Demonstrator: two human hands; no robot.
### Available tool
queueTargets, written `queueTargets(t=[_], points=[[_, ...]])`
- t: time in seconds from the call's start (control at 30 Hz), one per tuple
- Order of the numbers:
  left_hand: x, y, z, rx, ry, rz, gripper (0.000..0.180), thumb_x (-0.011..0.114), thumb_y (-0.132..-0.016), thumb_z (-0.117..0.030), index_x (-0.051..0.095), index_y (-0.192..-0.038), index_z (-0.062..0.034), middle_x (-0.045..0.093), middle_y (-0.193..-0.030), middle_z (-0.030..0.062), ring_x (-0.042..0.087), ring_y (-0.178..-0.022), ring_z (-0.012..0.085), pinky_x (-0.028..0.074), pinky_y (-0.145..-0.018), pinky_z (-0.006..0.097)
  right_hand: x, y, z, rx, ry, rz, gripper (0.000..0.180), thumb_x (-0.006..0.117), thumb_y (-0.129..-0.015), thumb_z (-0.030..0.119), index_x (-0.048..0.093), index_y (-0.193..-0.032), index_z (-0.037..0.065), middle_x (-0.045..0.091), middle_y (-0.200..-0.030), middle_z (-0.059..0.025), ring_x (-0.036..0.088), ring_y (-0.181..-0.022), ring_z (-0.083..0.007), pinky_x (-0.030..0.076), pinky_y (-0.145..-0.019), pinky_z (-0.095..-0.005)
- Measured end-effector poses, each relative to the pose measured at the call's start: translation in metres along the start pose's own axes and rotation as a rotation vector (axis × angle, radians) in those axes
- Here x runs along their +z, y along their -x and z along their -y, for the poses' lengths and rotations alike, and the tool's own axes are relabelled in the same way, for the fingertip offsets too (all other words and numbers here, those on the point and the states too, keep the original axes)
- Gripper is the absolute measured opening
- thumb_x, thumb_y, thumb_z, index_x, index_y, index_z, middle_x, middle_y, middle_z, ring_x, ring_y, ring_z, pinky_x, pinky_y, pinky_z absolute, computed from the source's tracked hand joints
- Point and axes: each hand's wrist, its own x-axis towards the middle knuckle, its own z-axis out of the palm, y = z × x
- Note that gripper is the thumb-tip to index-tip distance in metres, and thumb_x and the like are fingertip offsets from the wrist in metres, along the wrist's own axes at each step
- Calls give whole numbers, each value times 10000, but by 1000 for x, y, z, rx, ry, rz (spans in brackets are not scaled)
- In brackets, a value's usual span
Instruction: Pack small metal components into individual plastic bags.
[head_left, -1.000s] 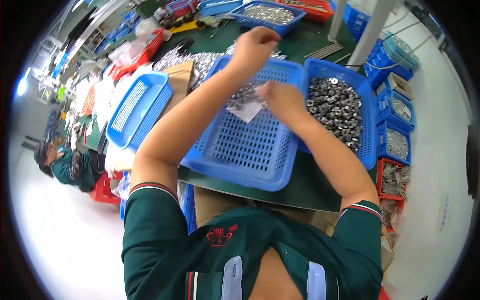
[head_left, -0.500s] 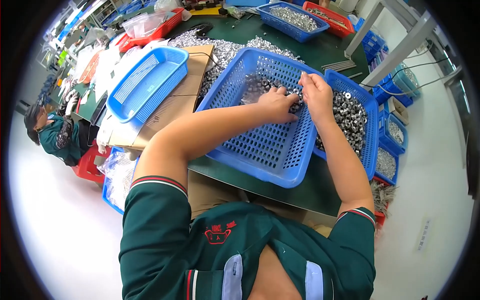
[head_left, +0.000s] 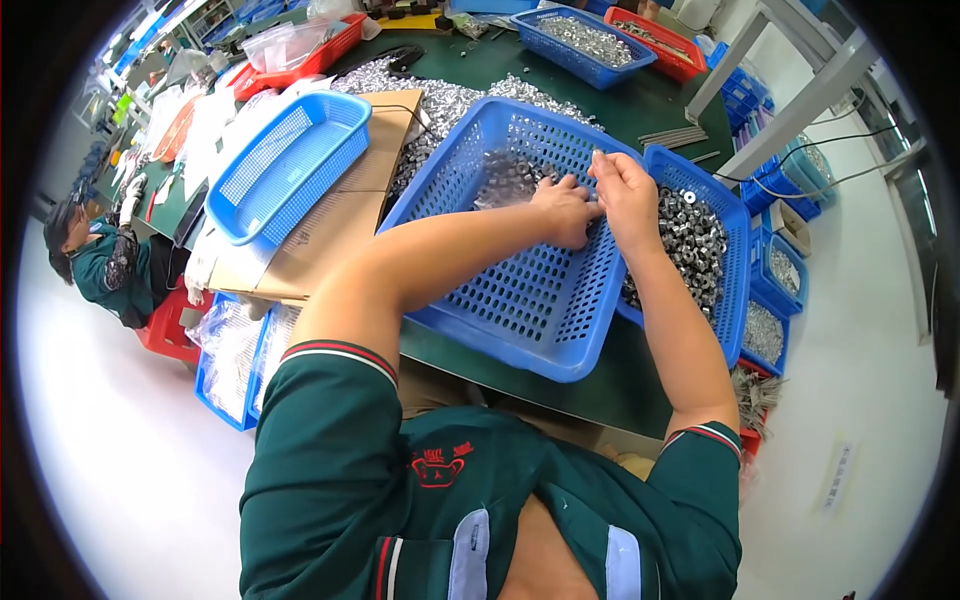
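Observation:
A large blue perforated basket (head_left: 545, 355) sits tilted in front of me, with a heap of small dark metal nut-like pieces (head_left: 500, 172) in its far part. Part of that heap looks hazy, as if under clear plastic. My left hand (head_left: 566, 212) reaches into the basket, its fingers apart at the heap's right end. Above the basket's right rim, my right hand (head_left: 627, 195) is raised with thumb and fingers pinched together. What the pinch holds is too small to name. Beside it stands a second blue basket (head_left: 735, 290), holding many shiny metal pieces (head_left: 690, 240).
Loose silvery pieces (head_left: 450, 100) spread over the green table (head_left: 640, 105) behind the basket. A light-blue basket (head_left: 285, 165) rests on cardboard (head_left: 345, 215) at left. Metal rods (head_left: 672, 137) lie near a grey post (head_left: 730, 75). A co-worker (head_left: 100, 255) sits far left.
My left hand has shifted slightly right, closer to my right hand. The right hand stays pinched, a little lower. The whole view has shifted slightly.

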Motion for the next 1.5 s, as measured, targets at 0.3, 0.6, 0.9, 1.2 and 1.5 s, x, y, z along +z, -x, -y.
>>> queueTargets(t=[0.3, 0.6, 0.9, 1.2, 1.5], points=[[-8, 59, 20, 169, -7, 107, 348, 608, -752, -289, 584, -1090, -212, 507, -1070, 115, 452, -1085, 300, 416, -884, 458, 2, 3, -2, -64, 84, 40, 274, 541, -916, 270, 568, -747, 55, 404, -560, 68, 349, -488, -15, 279, -443, -186], [-45, 64, 55, 178, 257, 264, 425, 600, -715, -47, 576, -1135, -111, 580, -1071, 156, 566, -986, 333, 448, -860, 399, -2, 4, 8, -25, 211, 74, 301, 584, -878, 285, 611, -803, -5, 534, -583, 1, 424, -549, -51, 355, -501, -244], [-39, 69, 79, 11, 200, 128, 219, 583, -733, -49, 648, -942, -59, 639, -878, 172, 610, -847, 337, 469, -750, 404, 5, 10, 5, -86, 297, 186, 274, 594, -864, 270, 594, -768, 13, 474, -532, -12, 401, -516, -72, 337, -483, -265], [-27, 71, 73, -22, 59, 185, 174, 619, -688, -123, 632, -847, -53, 630, -839, 172, 609, -816, 345, 475, -707, 423, 8, 11, 10, -108, 358, 218, 256, 608, -846, 263, 608, -782, 15, 515, -538, -50, 444, -500, -100, 358, -482, -280], [-61, 67, 83, -135, 1006, 133, 259, 624, -779, 4, 567, -1027, 51, 648, -847, 99, 640, -746, 152, 526, -645, 266, 10, 12, 5, -168, 389, 278, 250, 592, -846, 330, 636, -803, 88, 559, -583, -92, 538, -526, -202, 407, -516, -322]])
